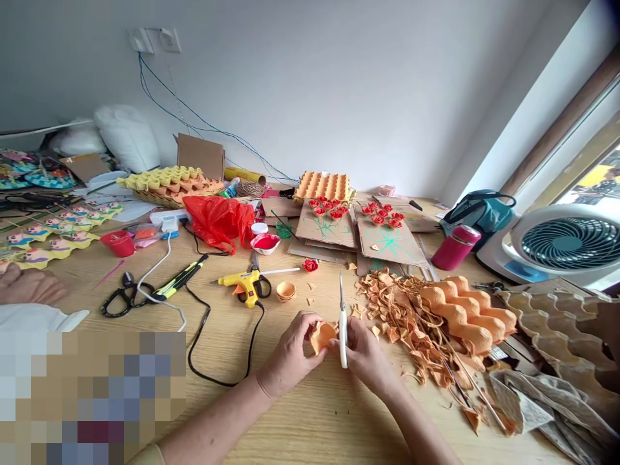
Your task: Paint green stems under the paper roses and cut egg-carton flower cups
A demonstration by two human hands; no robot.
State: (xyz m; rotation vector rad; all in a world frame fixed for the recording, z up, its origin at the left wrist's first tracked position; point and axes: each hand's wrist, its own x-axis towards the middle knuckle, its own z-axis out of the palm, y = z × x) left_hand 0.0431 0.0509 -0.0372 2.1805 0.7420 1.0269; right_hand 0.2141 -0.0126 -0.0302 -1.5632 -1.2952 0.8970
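Hands [293, 349] [368, 355], cup [321, 337], scissors [343, 339] beside scraps [404, 320]

Magenta bottle [454, 247] beside teal bag [477, 213], white fan [569, 242] right of them near window [598, 184]. Crumpled gray cloth [562, 407] lies lower right. Cables [142, 70] hang from wall box [140, 41].

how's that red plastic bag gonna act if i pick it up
The red plastic bag will probably be floppy, since its thin sides are crumpled and folded. It looks light for its size, though anything inside is hidden. A loose edge could brush the small bowl with red contents close beside it.
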